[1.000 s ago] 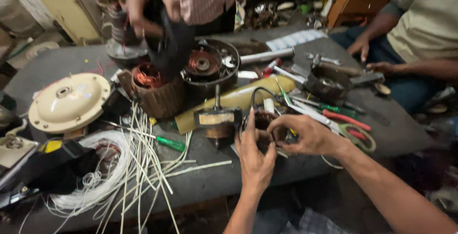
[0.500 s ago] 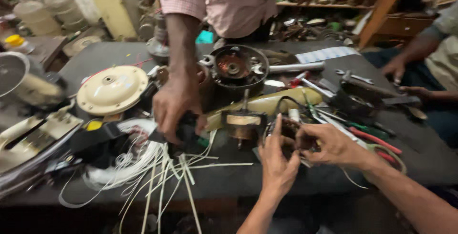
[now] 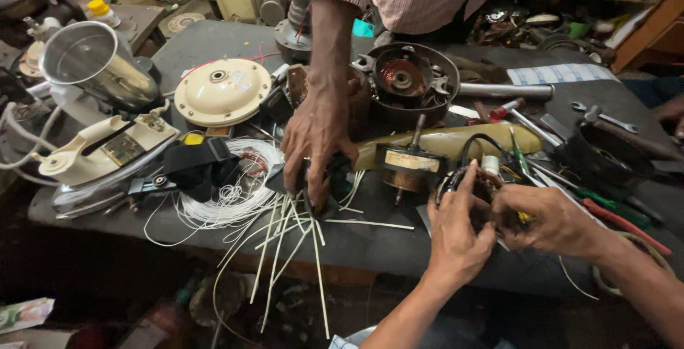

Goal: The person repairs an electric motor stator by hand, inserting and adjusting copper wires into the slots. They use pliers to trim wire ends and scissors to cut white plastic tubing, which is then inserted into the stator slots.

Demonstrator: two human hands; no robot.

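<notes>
Motor windings (image 3: pixel 484 181) sit at the bench's (image 3: pixel 385 242) near edge, about five o'clock from the small shafted motor (image 3: pixel 410 167), and we grasp them with both hands. Our left hand (image 3: pixel 456 238) curls its fingers around the nine-o'clock side; our right hand (image 3: pixel 548 221) pinches the three-o'clock side (a co-worker's hand (image 3: pixel 317 142) grips something dark among the white sleeves (image 3: pixel 285 242) at our ten o'clock). Tugging could, we judge, snap the fine wires.

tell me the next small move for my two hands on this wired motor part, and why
Probably steady the small wired motor part with the left hand while the right hand works its wires. Both hands already cup it just above the table edge, and another person's hand sits close by.
</notes>
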